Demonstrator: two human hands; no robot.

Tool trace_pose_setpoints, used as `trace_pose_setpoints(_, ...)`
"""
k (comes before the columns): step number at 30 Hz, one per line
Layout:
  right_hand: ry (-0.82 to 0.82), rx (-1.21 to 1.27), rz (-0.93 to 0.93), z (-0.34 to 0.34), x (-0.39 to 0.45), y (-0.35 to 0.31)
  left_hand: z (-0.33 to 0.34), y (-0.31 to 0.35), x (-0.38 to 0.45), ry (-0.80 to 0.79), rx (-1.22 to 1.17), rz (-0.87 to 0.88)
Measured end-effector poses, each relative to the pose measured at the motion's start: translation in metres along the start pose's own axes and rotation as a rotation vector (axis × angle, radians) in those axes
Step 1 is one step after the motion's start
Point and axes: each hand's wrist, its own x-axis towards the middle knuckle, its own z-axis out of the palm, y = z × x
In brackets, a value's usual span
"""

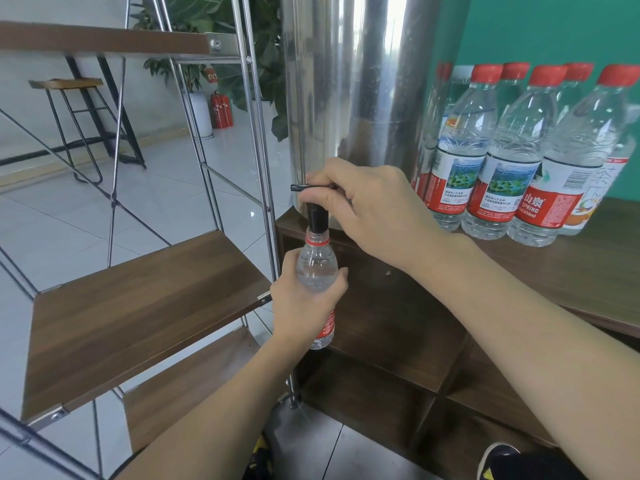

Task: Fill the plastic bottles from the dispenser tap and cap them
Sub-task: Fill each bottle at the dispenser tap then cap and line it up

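Observation:
A tall steel dispenser (349, 81) stands on the wooden counter (571, 271). Its black tap spout (318, 218) points down into the open neck of a clear plastic bottle (317, 265) with a red neck ring and red label. My left hand (304, 306) grips that bottle around its middle and holds it upright under the spout. My right hand (367, 206) pinches the thin black tap lever (300, 187) above the spout. The bottle looks nearly full of clear liquid. No loose cap is visible.
Several capped bottles with red caps (502, 150) stand on the counter right of the dispenser. A metal-framed rack with wooden shelves (138, 313) is close on the left. Open cubbies (381, 368) lie below the counter. A stool (69, 126) and a fire extinguisher (221, 110) stand farther back.

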Motion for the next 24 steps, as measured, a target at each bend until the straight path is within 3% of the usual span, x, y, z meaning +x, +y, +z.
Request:
trace_pose_setpoints(9,0.026,0.019,0.138,-0.002,0.011,-0.004,0.000,-0.004,0.001,0.004,0.001,-0.012)
trace_pose_setpoints(14,0.026,0.126,0.339,0.000,0.016,0.001,0.000,-0.001,0.001,0.003,-0.008,-0.013)
trace_pose_setpoints(21,0.089,0.240,0.393,-0.010,-0.001,0.009,0.000,0.001,0.001,-0.003,0.001,-0.017)
trace_pose_setpoints(24,0.127,0.147,0.425,-0.020,-0.022,0.023,0.000,0.002,0.000,-0.011,0.002,-0.021)
